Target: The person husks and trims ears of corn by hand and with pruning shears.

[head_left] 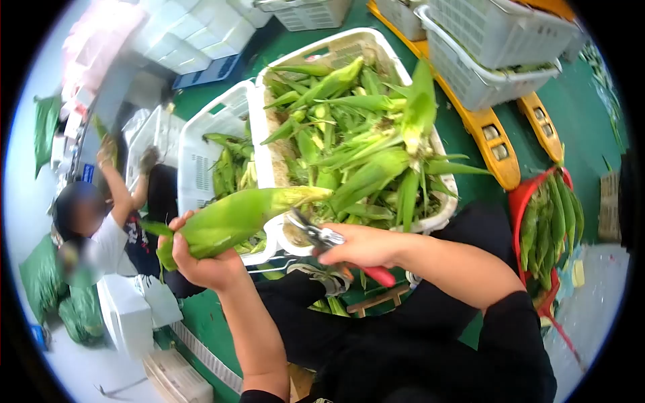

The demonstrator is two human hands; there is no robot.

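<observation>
My left hand (205,265) is wrapped round the lower end of an ear of corn (235,218) in its green husk. The ear lies nearly level, its pale tip pointing right. Close to that tip, my right hand (353,247) grips pruning shears (314,232) with a red handle. The blades point up and left, just below the corn's tip; whether they touch it I cannot tell. Beyond my hands a large white crate (270,151) is heaped with husks and leaves (369,178). A smaller white crate (195,161) beside it holds green corn ears (232,168).
At the right, a red basket (516,201) holds several green ears. A yellow pallet jack (494,151) and stacked grey crates (463,77) stand behind it. Another person (121,215) works at the left near a white bin (158,134). Green sacks (80,316) and foam boxes (124,312) lie nearby.
</observation>
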